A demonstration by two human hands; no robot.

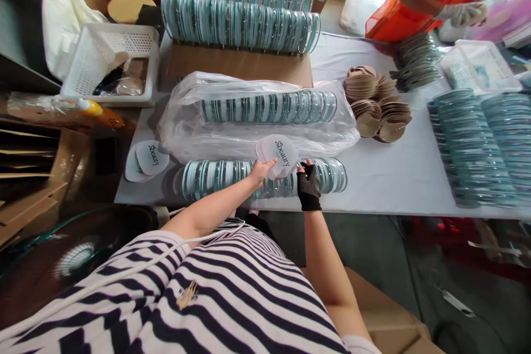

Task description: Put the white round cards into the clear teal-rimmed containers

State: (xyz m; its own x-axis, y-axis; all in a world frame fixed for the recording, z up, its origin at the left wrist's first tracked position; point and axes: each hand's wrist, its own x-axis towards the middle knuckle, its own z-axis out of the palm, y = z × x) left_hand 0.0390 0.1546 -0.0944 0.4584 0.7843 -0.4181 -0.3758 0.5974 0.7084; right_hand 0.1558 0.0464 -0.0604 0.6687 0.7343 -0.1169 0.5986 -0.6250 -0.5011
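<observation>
1. The left hand was bare and pinched some round cards with black writing.
2. The cards were above the near row of round things.
3. The right hand, in a black glove, was just beside the cards. I couldn't tell if it held anything.
4. More discs lay on the left of the white table.
</observation>
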